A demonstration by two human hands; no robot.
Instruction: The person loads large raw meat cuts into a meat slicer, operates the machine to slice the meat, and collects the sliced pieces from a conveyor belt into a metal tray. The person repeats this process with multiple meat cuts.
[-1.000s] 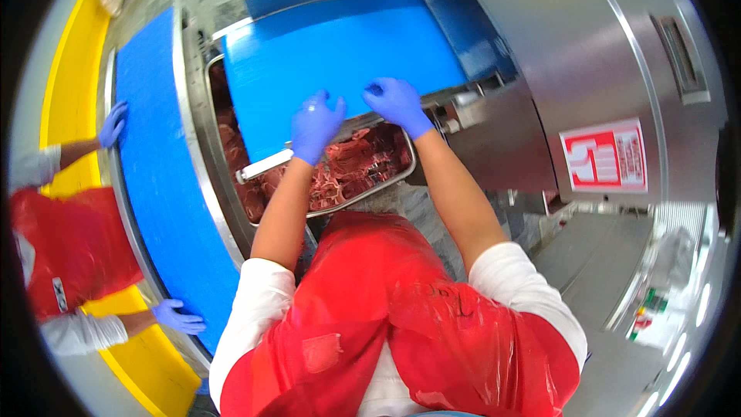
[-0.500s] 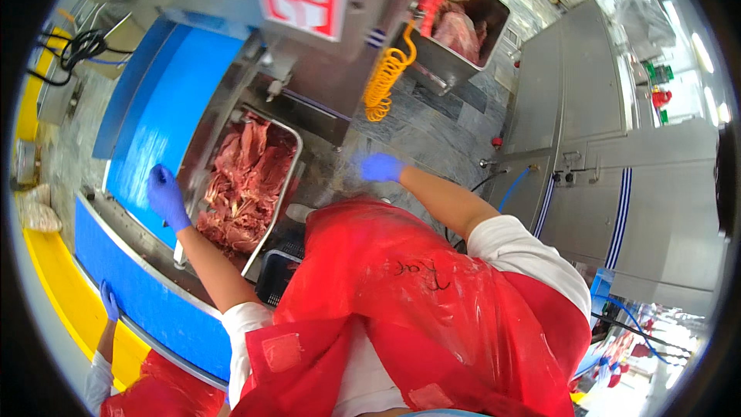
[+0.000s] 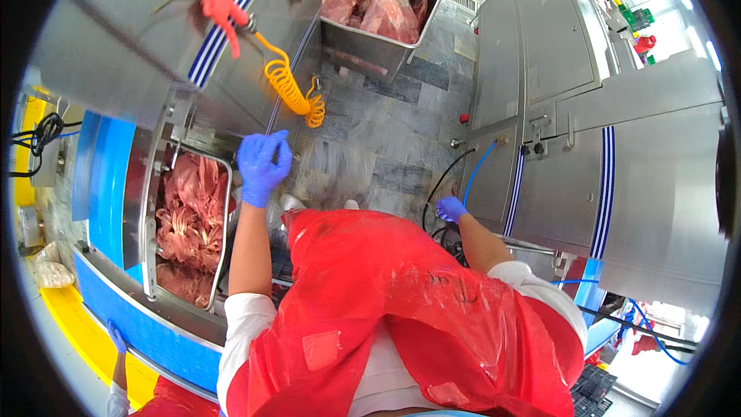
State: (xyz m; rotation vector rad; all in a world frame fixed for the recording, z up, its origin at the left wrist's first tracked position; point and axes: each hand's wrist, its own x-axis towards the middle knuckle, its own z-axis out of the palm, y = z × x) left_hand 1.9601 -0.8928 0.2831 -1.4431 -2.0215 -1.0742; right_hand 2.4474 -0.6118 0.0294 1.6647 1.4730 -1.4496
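My left hand (image 3: 264, 170), in a blue-violet glove, hangs in the air beside a metal tub (image 3: 225, 243) of red meat pieces (image 3: 191, 201). Its fingers are bent with gaps between them, and nothing shows in them. On the other side, my right hand (image 3: 451, 208), gloved alike, is low near a blue hose (image 3: 480, 174) and a black hose (image 3: 440, 181). Those fingers curl loosely around no visible object. Neither hand appears to touch anything.
A steel machine bears a red air gun (image 3: 222, 11) with a yellow coiled hose (image 3: 289, 89). Beyond it stands a steel bin (image 3: 370, 54) of large meat chunks. Steel cabinets (image 3: 563, 185) line the right. A co-worker's gloved hand (image 3: 116, 337) rests by a blue conveyor (image 3: 147, 316).
I have turned rightward and advanced; tub and conveyor shift left in view. My left hand has left the blue surface beside the tub. My right hand has dropped lower, nearer the cabinets.
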